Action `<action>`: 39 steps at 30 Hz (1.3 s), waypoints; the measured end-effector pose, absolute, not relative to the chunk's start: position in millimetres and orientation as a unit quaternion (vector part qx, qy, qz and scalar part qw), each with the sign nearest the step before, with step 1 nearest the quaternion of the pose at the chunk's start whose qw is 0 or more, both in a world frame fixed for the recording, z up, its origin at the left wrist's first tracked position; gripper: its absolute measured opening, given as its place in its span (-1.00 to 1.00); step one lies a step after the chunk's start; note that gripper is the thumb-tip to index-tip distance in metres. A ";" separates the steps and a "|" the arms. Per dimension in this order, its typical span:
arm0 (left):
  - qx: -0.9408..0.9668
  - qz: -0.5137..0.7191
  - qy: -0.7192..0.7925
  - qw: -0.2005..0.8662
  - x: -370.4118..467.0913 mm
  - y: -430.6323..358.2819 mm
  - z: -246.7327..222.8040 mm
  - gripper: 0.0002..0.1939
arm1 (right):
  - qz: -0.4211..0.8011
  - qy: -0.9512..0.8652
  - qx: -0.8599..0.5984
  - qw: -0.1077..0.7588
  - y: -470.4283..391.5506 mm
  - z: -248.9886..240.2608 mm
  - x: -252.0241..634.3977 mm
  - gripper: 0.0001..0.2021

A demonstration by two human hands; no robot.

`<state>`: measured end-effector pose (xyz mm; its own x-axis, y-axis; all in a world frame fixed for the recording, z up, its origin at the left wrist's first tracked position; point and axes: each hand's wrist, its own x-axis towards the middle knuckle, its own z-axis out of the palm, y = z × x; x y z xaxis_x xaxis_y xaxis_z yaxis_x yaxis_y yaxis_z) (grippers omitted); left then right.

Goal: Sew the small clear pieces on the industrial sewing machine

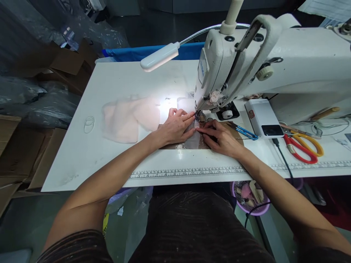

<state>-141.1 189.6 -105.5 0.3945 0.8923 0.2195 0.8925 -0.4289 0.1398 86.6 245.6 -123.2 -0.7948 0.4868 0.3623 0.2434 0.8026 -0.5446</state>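
Observation:
My left hand (178, 127) lies flat with its fingers stretched out over a pale sheer fabric piece (192, 141), just left of the needle area. Fingertips come close to the presser foot (198, 116) of the white sewing machine (214, 69). At the fabric's right edge, my right hand (221, 138) has thumb and fingers pinched together on it, just in front of the foot. Part of the fabric is hidden under both hands. Beneath it shows a brown surface (237, 136) around the machine bed. Stacked peach fabric pieces (123, 120) rest on the table to the left.
Right of my hands lie a blue thread snipper (245, 132), a white box-shaped device (263, 117) with a black cable, and red-handled scissors (300, 150) beside yellow-handled ones (309, 141). A lamp (160, 56) overhangs the table. A ruler strip (186, 175) runs along the front edge. Below stands a purple scrap bin (259, 212).

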 end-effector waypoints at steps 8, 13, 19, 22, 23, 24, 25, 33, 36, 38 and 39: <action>-0.848 -0.105 -0.518 0.046 -144.1 189.2 -102.8 -0.56 | 0.236 -0.918 -0.192 0.254 246.4 -124.3 86.3 -0.67; -0.864 -0.096 -0.490 0.073 -147.8 186.9 -95.3 -0.57 | 0.225 -0.924 -0.181 0.250 246.3 -123.8 85.9 -0.65; -0.821 -0.166 -0.535 0.113 -153.0 192.6 -98.7 -0.66 | 0.226 -0.928 -0.169 0.243 247.4 -123.2 88.4 -0.68; -0.795 -0.198 -0.558 0.132 -152.2 196.3 -104.7 -0.74 | 0.214 -0.933 -0.165 0.238 247.9 -123.8 90.1 -0.68; -0.794 -0.201 -0.558 0.137 -151.9 197.0 -106.3 -0.75 | 0.209 -0.935 -0.162 0.237 248.0 -124.0 90.5 -0.68; -0.795 -0.201 -0.555 0.143 -151.8 197.5 -107.6 -0.75 | 0.205 -0.936 -0.159 0.237 247.9 -124.0 90.7 -0.68; -0.795 -0.201 -0.552 0.148 -152.0 197.7 -108.6 -0.75 | 0.202 -0.937 -0.157 0.237 247.6 -123.8 90.9 -0.67; -0.787 -0.212 -0.563 0.138 -155.0 195.3 -110.6 -0.75 | 0.201 -0.937 -0.160 0.235 244.6 -121.0 89.7 -0.66; -0.796 -0.190 -0.562 0.123 -152.3 192.9 -109.4 -0.74 | 0.200 -0.935 -0.167 0.239 244.5 -122.1 89.2 -0.66; -0.806 -0.161 -0.558 0.113 -151.1 193.5 -107.9 -0.71 | 0.200 -0.934 -0.170 0.243 244.5 -122.9 88.8 -0.67; -0.812 -0.145 -0.555 0.109 -151.3 195.1 -106.9 -0.70 | 0.200 -0.933 -0.171 0.244 244.5 -123.1 88.6 -0.67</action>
<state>-151.3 195.1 -106.9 0.3425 0.8691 0.3569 0.9325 -0.3609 -0.0161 88.6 244.5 -123.1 -0.8223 0.4173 0.3868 0.2221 0.8613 -0.4571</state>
